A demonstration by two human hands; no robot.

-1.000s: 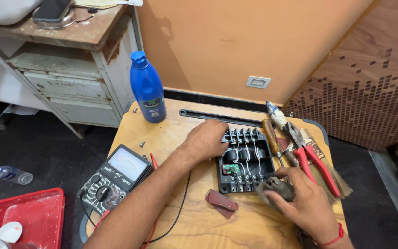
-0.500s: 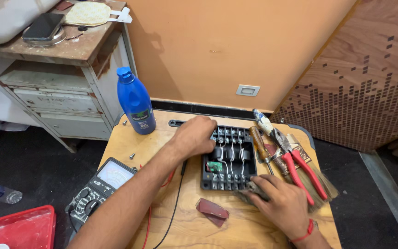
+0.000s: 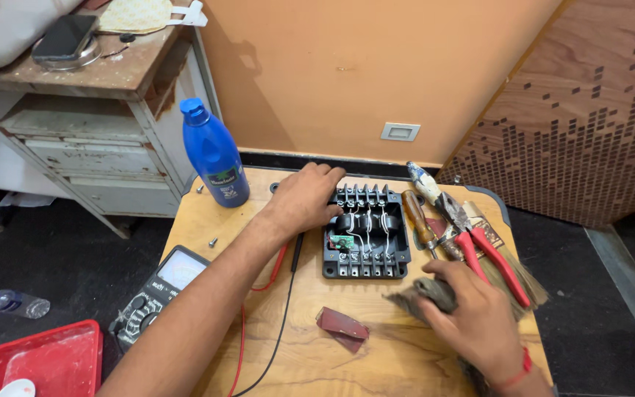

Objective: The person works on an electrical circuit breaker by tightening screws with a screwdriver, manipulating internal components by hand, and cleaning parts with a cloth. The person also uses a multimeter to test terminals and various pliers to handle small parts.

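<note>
- The left hand (image 3: 304, 197) lies palm down on the table (image 3: 207, 220), fingers spread over the left edge and top corner of the black terminal block (image 3: 365, 231); it presses on it rather than grasping it.
- The block sits flat at the middle of the table, with wire loops and a small green board showing inside.
- The right hand (image 3: 472, 316) is closed round a grey rag (image 3: 424, 294), bunched just off the block's lower right corner.
- To the right of the block lie a screwdriver (image 3: 419, 219), red pliers (image 3: 483, 246) and a brush (image 3: 516, 276).
- A blue bottle (image 3: 213, 154) stands at the table's back left.
- A multimeter (image 3: 159, 290) sits at the left edge, its red and black leads (image 3: 284, 279) running under the left forearm.
- A reddish scrap (image 3: 342, 323) lies below the block.
</note>
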